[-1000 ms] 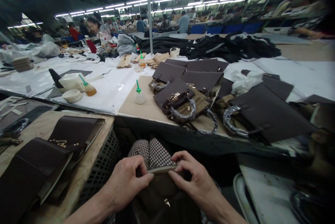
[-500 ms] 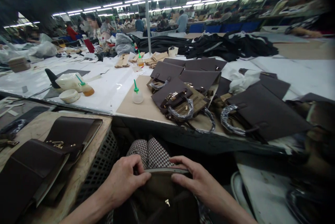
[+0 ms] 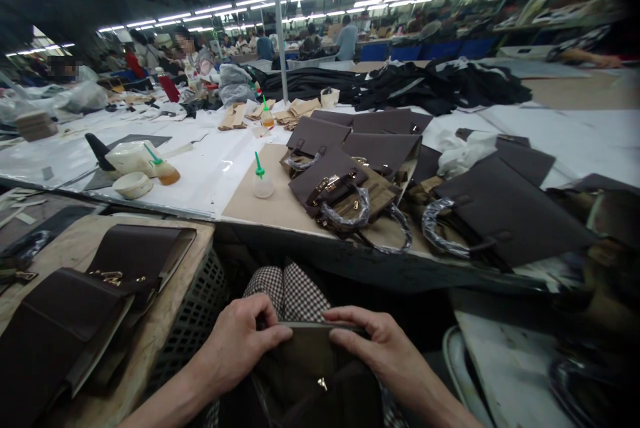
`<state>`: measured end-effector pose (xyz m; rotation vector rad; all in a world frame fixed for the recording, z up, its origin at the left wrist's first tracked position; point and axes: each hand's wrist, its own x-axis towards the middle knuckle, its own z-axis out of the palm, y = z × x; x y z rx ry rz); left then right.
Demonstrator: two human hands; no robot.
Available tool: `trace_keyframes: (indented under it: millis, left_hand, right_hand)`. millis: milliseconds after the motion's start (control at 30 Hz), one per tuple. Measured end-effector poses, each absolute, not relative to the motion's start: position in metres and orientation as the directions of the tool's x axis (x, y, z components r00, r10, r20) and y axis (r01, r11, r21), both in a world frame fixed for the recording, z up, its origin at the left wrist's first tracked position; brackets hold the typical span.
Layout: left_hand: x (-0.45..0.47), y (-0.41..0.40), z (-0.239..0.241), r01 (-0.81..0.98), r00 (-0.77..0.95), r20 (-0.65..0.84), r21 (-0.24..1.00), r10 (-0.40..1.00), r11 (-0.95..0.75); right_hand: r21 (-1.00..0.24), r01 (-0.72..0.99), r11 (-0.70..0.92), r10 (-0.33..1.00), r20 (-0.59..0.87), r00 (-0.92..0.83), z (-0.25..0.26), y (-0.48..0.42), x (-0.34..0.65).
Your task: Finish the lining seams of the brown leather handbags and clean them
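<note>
A dark brown bag (image 3: 305, 365) rests on my lap over checkered trousers (image 3: 303, 291), its top edge toward the table and a small gold fitting on its near side. My left hand (image 3: 243, 331) pinches that edge on the left, thumb on the near face and fingers curled behind. On the right, my right hand (image 3: 377, 341) grips the same edge between thumb and fingers. The fingertips behind the edge are partly hidden. Both hands are closed on the bag, a short stretch of pale-lined edge showing between them.
Brown handbags (image 3: 345, 181) with plastic-wrapped handles lie along the table's front edge. A green-tipped bottle (image 3: 263, 185) and an amber glue bottle (image 3: 165, 171) stand to their left. More brown bag pieces (image 3: 65, 328) lie on a wooden board (image 3: 143, 341) above a plastic crate (image 3: 187, 315).
Both hands keep their grip on the bag's edge, with slight shifts of the thumbs. The edge sits flatter, and more of the bag's near face shows.
</note>
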<state>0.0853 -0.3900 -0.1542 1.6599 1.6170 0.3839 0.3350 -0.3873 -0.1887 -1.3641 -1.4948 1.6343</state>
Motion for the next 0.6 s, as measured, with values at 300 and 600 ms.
trace_keyframes:
  millis: [300, 600]
  left_hand:
    - [0.085, -0.392, -0.159, 0.686, 0.156, -0.236, 0.724, 0.959, 0.067]
    - [0.089, -0.394, -0.164, 0.642, 0.209, -0.169, 0.767, 0.963, -0.005]
  right_hand:
    - [-0.948, 0.211, -0.236, 0.887, -0.299, -0.351, -0.2, -0.388, 0.337]
    - [-0.955, 0.156, -0.253, 0.886, -0.294, -0.359, -0.204, -0.39, 0.338]
